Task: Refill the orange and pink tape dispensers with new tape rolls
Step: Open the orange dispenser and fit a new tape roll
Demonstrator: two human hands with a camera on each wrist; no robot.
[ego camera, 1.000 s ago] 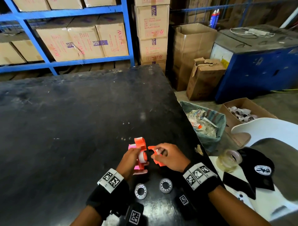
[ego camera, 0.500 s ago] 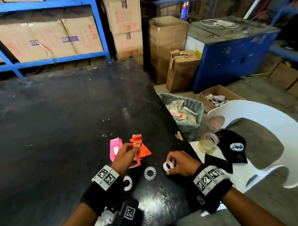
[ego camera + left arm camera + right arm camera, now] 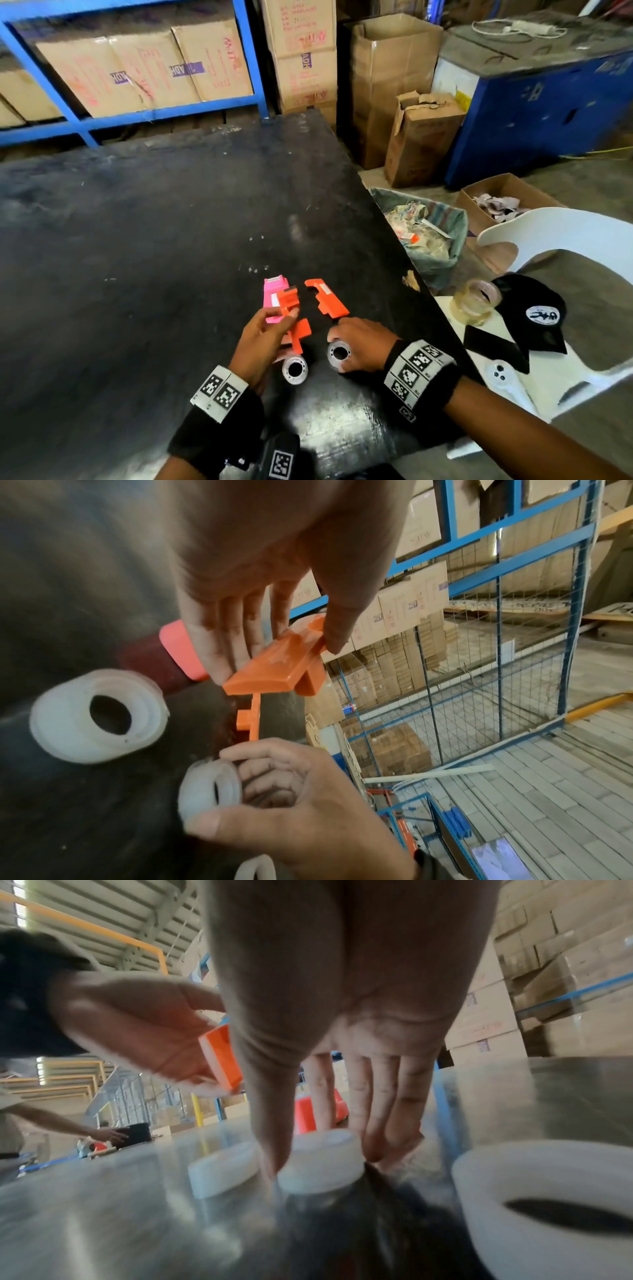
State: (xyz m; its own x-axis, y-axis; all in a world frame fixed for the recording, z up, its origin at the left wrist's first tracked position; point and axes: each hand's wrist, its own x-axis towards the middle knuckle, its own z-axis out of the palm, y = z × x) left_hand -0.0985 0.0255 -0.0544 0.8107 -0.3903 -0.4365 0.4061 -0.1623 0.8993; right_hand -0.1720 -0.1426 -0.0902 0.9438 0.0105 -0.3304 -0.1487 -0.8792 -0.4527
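Observation:
My left hand [image 3: 289,313] pinches one half of the orange dispenser [image 3: 291,308] between thumb and fingers, lifted off the black table [image 3: 137,274]. In the left wrist view that orange part [image 3: 274,664] is empty, with no roll in it. The pink dispenser [image 3: 274,291] lies just behind my left hand. The orange cover [image 3: 327,298] lies flat on the table to the right. My right hand [image 3: 342,342] grips a white tape roll [image 3: 337,354] standing on the table, with thumb and fingers around it [image 3: 322,1161]. A second roll [image 3: 294,368] lies beside it, and a third [image 3: 548,1191] close under my right wrist.
The table's right edge [image 3: 411,284] runs close to my right hand. Beyond it stand a white plastic chair [image 3: 548,233] with a black cap [image 3: 534,308] and a large clear tape roll [image 3: 476,305], a waste sack [image 3: 428,233] and cardboard boxes [image 3: 421,137].
The orange dispenser has come apart, and its cover now lies on the table. My right hand, holding a white ring near the table edge before, has moved left onto a roll.

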